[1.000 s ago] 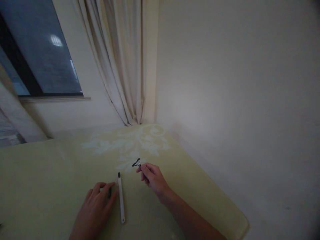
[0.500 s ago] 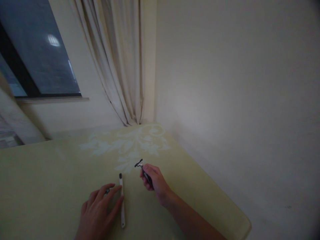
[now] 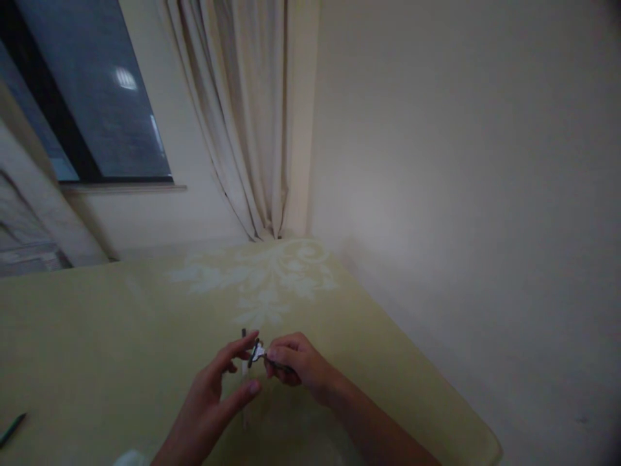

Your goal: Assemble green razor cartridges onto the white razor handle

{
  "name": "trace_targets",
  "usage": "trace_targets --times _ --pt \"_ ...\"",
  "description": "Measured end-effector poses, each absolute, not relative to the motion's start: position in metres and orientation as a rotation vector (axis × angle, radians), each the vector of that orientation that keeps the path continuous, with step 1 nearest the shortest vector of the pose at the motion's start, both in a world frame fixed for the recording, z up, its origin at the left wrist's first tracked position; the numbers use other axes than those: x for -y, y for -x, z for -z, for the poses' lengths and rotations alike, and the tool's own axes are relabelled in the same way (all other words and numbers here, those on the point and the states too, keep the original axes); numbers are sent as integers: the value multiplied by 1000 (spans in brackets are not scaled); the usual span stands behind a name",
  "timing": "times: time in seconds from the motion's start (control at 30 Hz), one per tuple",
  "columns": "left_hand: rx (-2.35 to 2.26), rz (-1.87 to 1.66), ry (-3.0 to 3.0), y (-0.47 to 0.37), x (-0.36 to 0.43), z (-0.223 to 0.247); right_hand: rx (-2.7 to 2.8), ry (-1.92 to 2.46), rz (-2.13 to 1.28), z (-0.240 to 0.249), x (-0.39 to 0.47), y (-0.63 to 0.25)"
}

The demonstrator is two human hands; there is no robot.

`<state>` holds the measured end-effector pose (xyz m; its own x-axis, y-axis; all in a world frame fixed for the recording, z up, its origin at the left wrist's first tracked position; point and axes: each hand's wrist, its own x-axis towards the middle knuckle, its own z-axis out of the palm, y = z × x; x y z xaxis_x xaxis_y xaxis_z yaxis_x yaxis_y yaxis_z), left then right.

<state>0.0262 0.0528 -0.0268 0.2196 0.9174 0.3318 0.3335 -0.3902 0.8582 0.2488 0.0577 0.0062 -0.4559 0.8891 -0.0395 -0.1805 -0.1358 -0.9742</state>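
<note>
My right hand point(image 3: 298, 364) is closed around the dark handle of a razor point(image 3: 257, 351), its silver neck and dark head pointing left. My left hand point(image 3: 218, 382) reaches in from the left, thumb and fingers spread apart on either side of the razor's head. The index fingertip is right at the head; whether it touches cannot be made out. Beneath the hands, a slim white stick with a dark tip point(image 3: 244, 369) lies on the pale green patterned surface point(image 3: 121, 336), partly covered by the left fingers.
A dark pen-like object point(image 3: 12, 429) lies at the far left. Part of a whitish object point(image 3: 130, 458) shows at the bottom edge. A plain wall point(image 3: 436, 194) borders the surface on the right. Curtains point(image 3: 242, 129) and a window point(image 3: 97, 97) stand behind.
My left hand has lifted from the white stick and moved right to the razor's head. My right hand has lowered and turned the razor leftward. The view has shifted slightly left.
</note>
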Motion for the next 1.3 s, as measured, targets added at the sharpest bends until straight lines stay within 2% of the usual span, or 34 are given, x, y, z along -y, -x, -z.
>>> trace_targets --times 0.23,1.3 --pt "-1109 -1195 -1783 -25 -51 17 1394 816 -1785 -5 -55 -251" --pt "-1237 -1286 -1927 -21 -53 17 1426 801 -1616 0 -54 -241"
